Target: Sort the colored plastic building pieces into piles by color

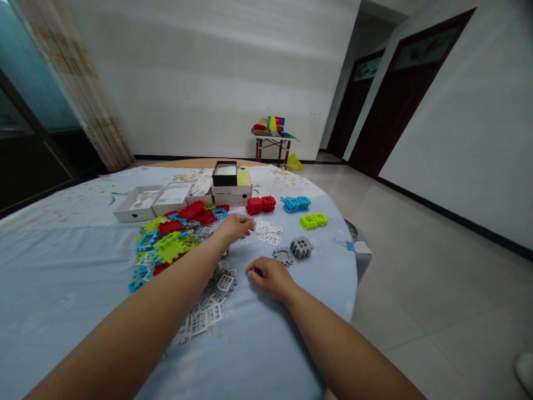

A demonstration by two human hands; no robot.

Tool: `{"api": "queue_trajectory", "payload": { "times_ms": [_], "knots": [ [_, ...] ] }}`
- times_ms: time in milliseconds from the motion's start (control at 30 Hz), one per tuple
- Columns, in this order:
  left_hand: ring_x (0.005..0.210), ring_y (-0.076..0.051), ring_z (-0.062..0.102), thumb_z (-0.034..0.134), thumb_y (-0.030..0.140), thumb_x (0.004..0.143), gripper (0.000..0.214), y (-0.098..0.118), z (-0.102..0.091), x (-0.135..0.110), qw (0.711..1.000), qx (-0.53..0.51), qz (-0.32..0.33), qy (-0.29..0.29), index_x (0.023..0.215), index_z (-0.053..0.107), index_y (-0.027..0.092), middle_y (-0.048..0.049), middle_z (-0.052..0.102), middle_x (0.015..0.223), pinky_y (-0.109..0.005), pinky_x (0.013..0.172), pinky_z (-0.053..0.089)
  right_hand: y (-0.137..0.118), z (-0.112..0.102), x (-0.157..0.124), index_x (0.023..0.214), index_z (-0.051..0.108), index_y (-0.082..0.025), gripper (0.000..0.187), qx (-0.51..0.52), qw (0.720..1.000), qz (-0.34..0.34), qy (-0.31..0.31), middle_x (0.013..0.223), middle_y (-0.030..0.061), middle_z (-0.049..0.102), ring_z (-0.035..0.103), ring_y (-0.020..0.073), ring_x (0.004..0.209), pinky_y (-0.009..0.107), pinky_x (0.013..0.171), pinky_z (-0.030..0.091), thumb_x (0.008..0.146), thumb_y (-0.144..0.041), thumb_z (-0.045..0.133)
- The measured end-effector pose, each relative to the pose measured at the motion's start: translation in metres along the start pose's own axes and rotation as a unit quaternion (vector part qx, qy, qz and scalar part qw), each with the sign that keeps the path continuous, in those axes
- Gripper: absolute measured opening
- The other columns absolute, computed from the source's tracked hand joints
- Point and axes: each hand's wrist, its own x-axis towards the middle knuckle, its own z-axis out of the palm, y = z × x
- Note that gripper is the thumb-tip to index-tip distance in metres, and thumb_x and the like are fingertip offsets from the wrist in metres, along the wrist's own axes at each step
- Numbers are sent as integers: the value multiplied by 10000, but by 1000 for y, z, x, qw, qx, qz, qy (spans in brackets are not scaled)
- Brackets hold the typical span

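Observation:
My left hand (235,226) reaches forward over the table, fingers curled down at the edge of a small heap of white grid tiles (268,231); whether it grips one is hidden. My right hand (268,276) rests on the light blue cloth (66,261) with its fingers curled under, just short of a flat grey tile (283,255) and a grey assembled block (301,246). Under my left forearm lies a loose spread of white and grey tiles (210,308). A pile of red, green and blue tiles (169,240) sits to the left.
Assembled blocks stand beyond my hands: red (260,204), blue (295,204), green (313,221). Open white boxes (144,203) and a black box (225,173) sit at the back. The table's rounded edge (353,261) drops to tiled floor on the right. A small table (272,141) stands by the wall.

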Motion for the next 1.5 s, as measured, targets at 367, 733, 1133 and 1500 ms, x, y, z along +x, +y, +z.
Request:
{"api": "queue_trajectory", "payload": {
  "times_ms": [367, 733, 1133, 1500],
  "knots": [
    [773, -180, 605, 509, 448, 720, 362, -31, -34, -40, 992, 101, 74, 34, 877, 646, 152, -41, 678, 834, -267, 703, 436, 2, 0, -1, 944, 654, -230, 223, 3, 1000, -9, -5, 909, 21, 651, 579, 134, 834, 225, 751, 395, 834, -281, 466],
    [891, -218, 565, 500, 430, 773, 317, -29, -26, -112, 918, 357, 155, -78, 961, 650, 223, -66, 652, 926, -343, 801, 375, 4, 4, -1, 916, 654, -222, 208, 6, 1000, -19, 9, 880, 18, 651, 578, 133, 828, 227, 743, 391, 831, -281, 473],
    [939, -256, 552, 597, 329, 716, 217, -38, -14, -113, 875, 449, 163, -78, 901, 662, 237, -85, 654, 921, -402, 826, 317, -3, 4, -4, 921, 645, -245, 204, -35, 999, -15, 17, 882, 9, 635, 569, 126, 784, 224, 691, 376, 833, -282, 465],
    [896, -251, 579, 578, 284, 710, 193, -43, -6, -114, 882, 434, 169, -69, 883, 653, 244, -67, 674, 890, -408, 814, 322, -7, 3, -5, 944, 642, -245, 212, -53, 998, -12, 18, 889, 11, 635, 568, 131, 797, 223, 693, 370, 829, -278, 467]
  ]
}}
